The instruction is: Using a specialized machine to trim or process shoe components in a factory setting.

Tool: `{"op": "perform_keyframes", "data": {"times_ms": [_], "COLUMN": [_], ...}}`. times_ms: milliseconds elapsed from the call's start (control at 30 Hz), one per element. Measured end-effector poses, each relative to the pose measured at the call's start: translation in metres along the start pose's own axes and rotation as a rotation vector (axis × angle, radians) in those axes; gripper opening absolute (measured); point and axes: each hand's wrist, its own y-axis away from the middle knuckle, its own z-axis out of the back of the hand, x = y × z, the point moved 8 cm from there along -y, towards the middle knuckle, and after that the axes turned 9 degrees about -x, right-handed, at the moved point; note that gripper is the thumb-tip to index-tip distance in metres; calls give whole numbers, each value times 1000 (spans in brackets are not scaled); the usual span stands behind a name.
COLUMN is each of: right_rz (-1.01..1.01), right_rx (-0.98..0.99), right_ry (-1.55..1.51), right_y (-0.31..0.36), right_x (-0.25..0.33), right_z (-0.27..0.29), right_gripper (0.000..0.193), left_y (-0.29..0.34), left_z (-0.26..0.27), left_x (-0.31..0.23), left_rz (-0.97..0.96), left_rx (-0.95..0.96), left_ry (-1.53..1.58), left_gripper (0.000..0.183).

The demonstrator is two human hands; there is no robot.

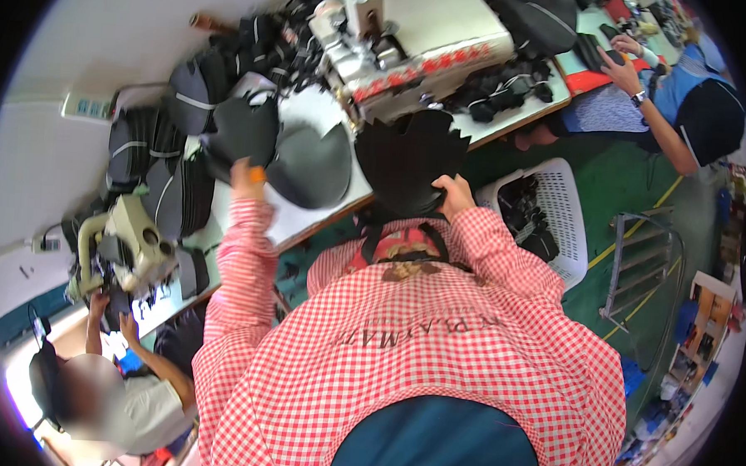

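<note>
My right hand [454,195] is closed on the near right edge of a dark panel with a jagged top [411,158], at the table's front edge. Whether it is one piece or several stacked, I cannot tell. My left hand [245,182], somewhat blurred and with an orange band on a finger, pinches the lower edge of a black rounded panel [246,134]. Between my hands a dark grey rounded panel [312,165] with a notched top lies flat on the white table [306,107].
A sewing machine [432,27] stands behind, with black pieces [500,89] beside it. Stacked panels [187,198] fill the left. A white basket [567,216] of black pieces stands right. One co-worker [137,402] sits lower left, another [674,96] upper right.
</note>
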Motion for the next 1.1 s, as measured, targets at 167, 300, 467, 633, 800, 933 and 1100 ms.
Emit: {"op": "perform_keyframes", "data": {"times_ms": [167, 300, 467, 633, 800, 933, 1100], "right_rz": [-166, -200, -199, -211, -217, -234, -295], "right_rx": [-190, -165, -200, -183, -201, -179, -118], "right_ry": [58, 35, 79, 112, 56, 14, -87], "right_y": [5, 7, 6, 2, 1, 2, 3], "right_x": [-34, -46, -49, -55, -54, -56, -57], "right_z": [9, 7, 9, 10, 10, 8, 5], "right_gripper": [27, 28, 28, 28, 26, 25, 27], "left_y": [109, 122, 129, 129, 130, 144, 153], "left_z": [-94, -110, -115, -110, -103, -101, -108], "left_x": [-110, -127, -118, -134, -160, -185, -194], "left_rz": [-109, -66, 112, -44, -171, -431, -371], "left_rx": [165, 163, 129, 62, 125, 142, 318], "left_ry": [62, 45, 146, 155, 135, 163, 88], "left_gripper": [38, 55, 62, 61, 37, 48, 62]}}
